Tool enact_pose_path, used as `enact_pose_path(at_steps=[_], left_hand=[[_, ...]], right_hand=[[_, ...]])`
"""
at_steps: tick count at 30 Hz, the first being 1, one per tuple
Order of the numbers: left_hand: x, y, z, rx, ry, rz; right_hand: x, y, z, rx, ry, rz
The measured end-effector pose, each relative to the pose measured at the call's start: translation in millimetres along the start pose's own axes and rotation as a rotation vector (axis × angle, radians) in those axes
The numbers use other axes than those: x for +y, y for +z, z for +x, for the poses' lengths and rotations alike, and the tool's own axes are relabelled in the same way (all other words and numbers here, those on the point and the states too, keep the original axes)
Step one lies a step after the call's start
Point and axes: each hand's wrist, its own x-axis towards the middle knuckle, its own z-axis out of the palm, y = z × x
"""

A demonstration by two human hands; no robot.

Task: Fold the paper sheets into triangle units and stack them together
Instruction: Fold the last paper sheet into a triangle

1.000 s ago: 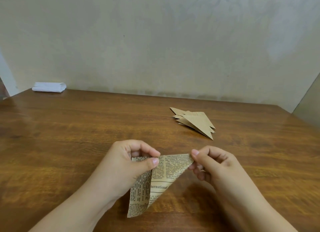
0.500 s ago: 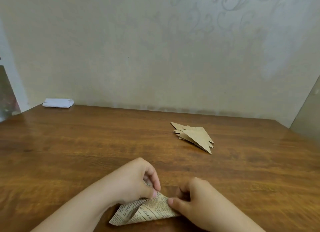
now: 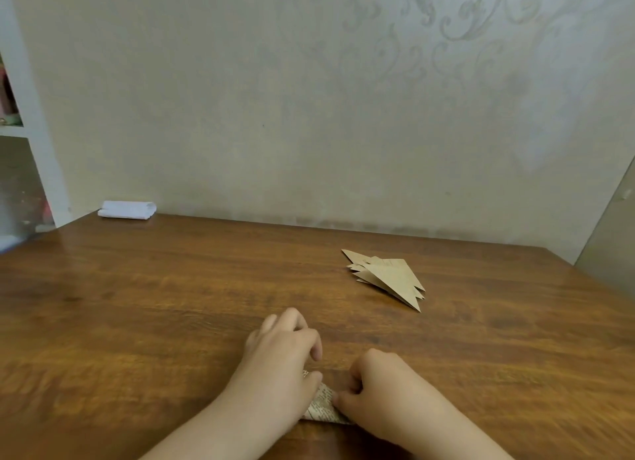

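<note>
You are at the creasing step: one newsprint sheet [image 3: 323, 406] lies flat on the surface [image 3: 171, 305], on the side of the stack of folded triangle units [image 3: 388, 277] nearest to you, and well apart from it. Most of the sheet is covered by your hands; only a narrow strip shows between them.

Your left hand [image 3: 281, 353] lies over the sheet's left part, fingers loosely curled, thumb on the paper. Your right hand [image 3: 381, 387] has its fingers curled at the sheet's right edge. Whether either hand pinches the paper or only presses it down cannot be told.

Next move, as judged: run a fingertip along the fold to set the crease, keeping the other hand on the sheet so the layers do not shift. Then carry the finished unit to the stack.

Count: one sheet in work; one stack, holding several units, exact number not readable; one white folded cloth [image 3: 127, 209], far to the left of the stack, near the wall.
</note>
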Motion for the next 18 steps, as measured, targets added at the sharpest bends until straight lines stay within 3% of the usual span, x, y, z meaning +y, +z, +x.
enact_pose_path(at_steps=[2,6,12,15,18], left_hand=[[-2,3,-12,0.061,0.012,-0.033],[1,14,-23,-0.016,-0.034,-0.098],[-4,25,-33,0.000,-0.035,-0.084],[-6,27,-33,0.018,-0.027,-0.099],[-8,29,-32,0.017,-0.016,-0.111]], right_hand=[[1,-1,1,-0.016,0.012,0.024],[1,-2,0,-0.011,0.024,0.057],[6,7,-8,0.165,-0.005,0.057],[14,15,-15,0.312,-0.161,0.108],[13,22,-24,0.319,-0.342,0.148]])
